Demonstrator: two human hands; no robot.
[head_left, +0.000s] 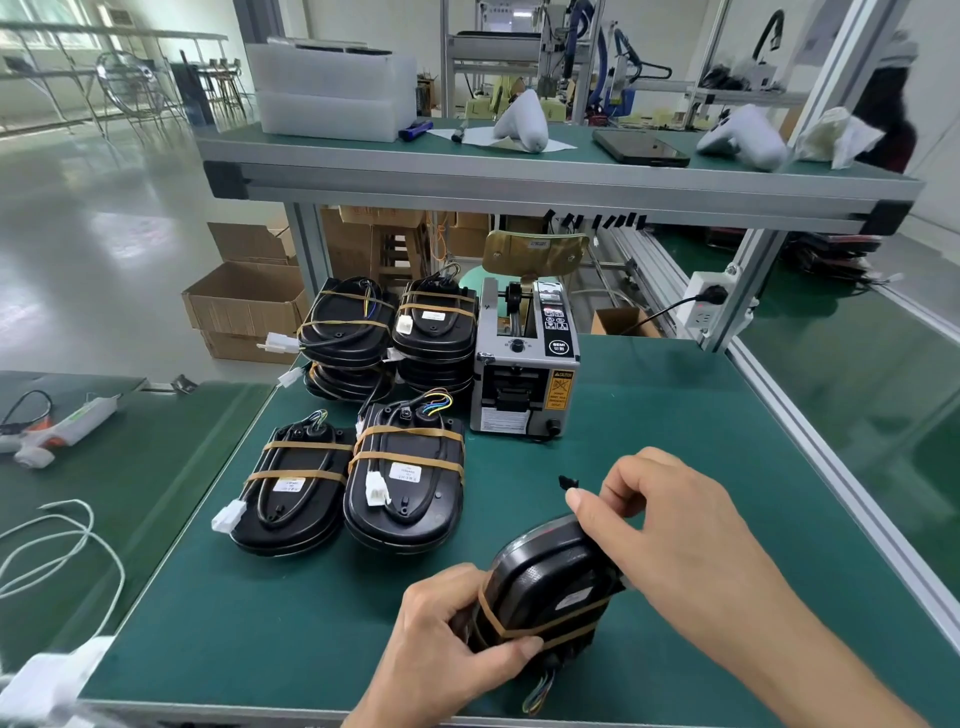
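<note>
The black oval plastic housing bound with tan rubber bands (550, 587) is held tilted over the near end of the green tabletop (649, 415). The left hand (447, 639) closes its grip on the housing's lower end, thumb on a band. The right hand (670, 525) curls its grip over the upper edge. More banded black housings (405, 483) lie beyond, beside a grey tape dispenser (524, 364).

Black lamp units (405, 483) wear tan rubber bands (408, 434) and white labels; the bench (675, 415) is dark green; the tape dispenser (524, 358) is silver-grey with a yellow warning sticker.

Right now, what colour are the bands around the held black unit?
The bands on the unit are tan brown; the head view shows them best.
</note>
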